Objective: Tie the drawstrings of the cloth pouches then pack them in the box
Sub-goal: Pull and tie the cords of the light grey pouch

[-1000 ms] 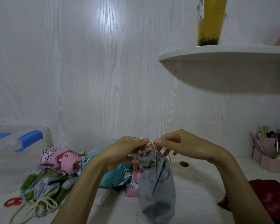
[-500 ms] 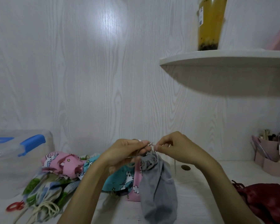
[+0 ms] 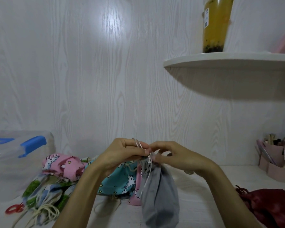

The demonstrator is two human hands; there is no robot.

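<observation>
A grey cloth pouch (image 3: 160, 198) hangs above the white desk, its gathered neck pinched between both hands. My left hand (image 3: 122, 155) holds a loop of its thin pale drawstring (image 3: 138, 143) that sticks up over the fingers. My right hand (image 3: 173, 156) grips the other string end at the neck, fingertips touching the left hand's. Strands trail down the pouch's front. Behind lie a pink unicorn pouch (image 3: 62, 163), a teal one (image 3: 120, 180) and a green-patterned one (image 3: 44, 193). The clear box with blue latches (image 3: 20, 155) stands at the far left.
A dark red pouch (image 3: 270, 208) lies at the right near the desk's front. A pink pen holder (image 3: 276, 163) stands at the back right. A wall shelf (image 3: 229, 63) with a yellow drink cup (image 3: 215, 25) overhangs the right side. A red ring (image 3: 13, 208) lies front left.
The hands have drawn closer together at the pouch's neck, and a loop of drawstring now stands up over the left fingers. The camera view has tilted slightly upward.
</observation>
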